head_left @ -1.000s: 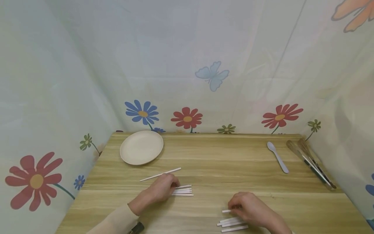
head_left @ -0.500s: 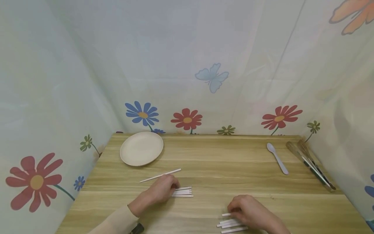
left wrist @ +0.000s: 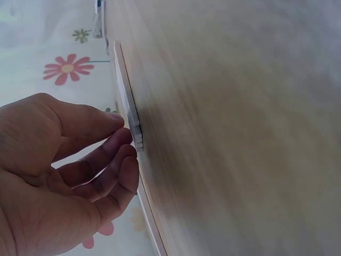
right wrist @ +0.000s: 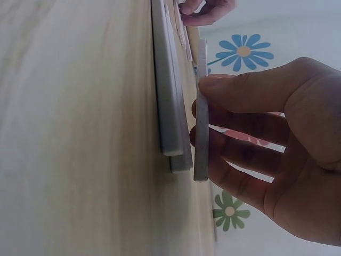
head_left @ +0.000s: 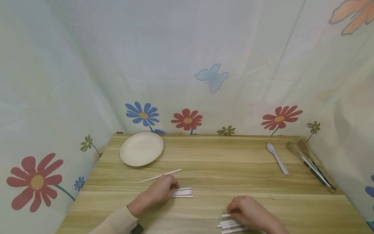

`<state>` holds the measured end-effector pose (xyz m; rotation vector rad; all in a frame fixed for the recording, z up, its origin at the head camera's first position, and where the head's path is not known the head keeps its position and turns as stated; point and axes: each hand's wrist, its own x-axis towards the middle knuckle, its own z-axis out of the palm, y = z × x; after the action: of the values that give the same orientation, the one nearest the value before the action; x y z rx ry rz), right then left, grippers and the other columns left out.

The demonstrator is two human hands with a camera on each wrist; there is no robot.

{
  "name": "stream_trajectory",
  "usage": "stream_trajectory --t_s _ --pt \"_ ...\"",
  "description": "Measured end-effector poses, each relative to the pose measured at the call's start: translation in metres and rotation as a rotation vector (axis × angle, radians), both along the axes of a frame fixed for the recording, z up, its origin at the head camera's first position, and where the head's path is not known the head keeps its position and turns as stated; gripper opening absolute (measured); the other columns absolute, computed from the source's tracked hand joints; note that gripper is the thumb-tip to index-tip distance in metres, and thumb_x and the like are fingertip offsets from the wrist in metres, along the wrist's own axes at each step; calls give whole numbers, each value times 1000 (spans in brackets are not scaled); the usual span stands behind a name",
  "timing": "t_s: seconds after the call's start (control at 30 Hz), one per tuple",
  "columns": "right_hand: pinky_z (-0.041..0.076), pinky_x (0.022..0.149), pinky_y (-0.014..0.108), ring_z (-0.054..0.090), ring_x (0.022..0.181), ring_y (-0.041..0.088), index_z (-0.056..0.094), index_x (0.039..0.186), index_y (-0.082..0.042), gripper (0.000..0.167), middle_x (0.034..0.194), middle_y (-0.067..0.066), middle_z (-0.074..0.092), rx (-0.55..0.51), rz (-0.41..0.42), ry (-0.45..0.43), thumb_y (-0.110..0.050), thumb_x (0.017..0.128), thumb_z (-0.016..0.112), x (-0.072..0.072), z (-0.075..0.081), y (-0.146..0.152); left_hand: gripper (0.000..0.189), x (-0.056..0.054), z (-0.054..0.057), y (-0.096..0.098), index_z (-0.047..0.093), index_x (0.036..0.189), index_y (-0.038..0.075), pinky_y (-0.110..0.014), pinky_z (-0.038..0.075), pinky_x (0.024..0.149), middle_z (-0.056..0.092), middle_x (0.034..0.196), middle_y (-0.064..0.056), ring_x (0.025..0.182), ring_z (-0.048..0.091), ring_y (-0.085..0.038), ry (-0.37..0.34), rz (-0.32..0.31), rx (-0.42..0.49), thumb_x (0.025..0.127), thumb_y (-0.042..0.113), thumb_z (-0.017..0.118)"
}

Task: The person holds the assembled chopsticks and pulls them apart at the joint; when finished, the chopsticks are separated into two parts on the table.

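Note:
Toward the near right of the table in the head view, my right hand (head_left: 252, 211) pinches a thin white stick (right wrist: 202, 144) between thumb and fingers. That stick is beside several similar white sticks (head_left: 233, 231) lying roughly parallel, partly under the hand. My left hand (head_left: 162, 188), fingers curled, is over the left ends of another group of white sticks (head_left: 184, 191). In the left wrist view its thumb and fingertips meet the edge of these sticks (left wrist: 133, 120); whether it grips one is hidden. A single longer white stick (head_left: 150, 178) lies slanted just beyond the left hand.
A round cream plate (head_left: 141, 149) sits at the back left of the wooden table (head_left: 216, 156). At the right are a pale plastic spoon (head_left: 277, 159) and a bundle of brushes (head_left: 312, 167). A flower-printed curtain (head_left: 175, 65) surrounds the far sides.
The right hand and its pinched stick have shifted slightly nearer to the sticks below. The left hand stays in place over its group. The head view has tilted a little.

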<state>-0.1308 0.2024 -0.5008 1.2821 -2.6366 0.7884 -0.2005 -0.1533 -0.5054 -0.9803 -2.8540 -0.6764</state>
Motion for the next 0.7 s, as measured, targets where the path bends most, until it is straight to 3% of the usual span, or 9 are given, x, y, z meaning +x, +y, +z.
stream_trajectory --t_s 0.33,0.7 --pt "45 65 10 56 74 -7 73 82 -22 20 79 -18 64 8 9 -31 -4 74 75 1 -4 -1 13 0 0 -5 75 83 10 -28 53 70 67 78 6 75 63 -10 24 26 15 78 1 69" --pt "49 65 18 56 77 -7 74 86 -21 17 83 -18 65 45 -24 -178 -5 80 73 2 0 -2 12 1 -1 -16 75 87 11 -29 53 73 67 81 4 77 62 -10 40 111 31 78 5 71"
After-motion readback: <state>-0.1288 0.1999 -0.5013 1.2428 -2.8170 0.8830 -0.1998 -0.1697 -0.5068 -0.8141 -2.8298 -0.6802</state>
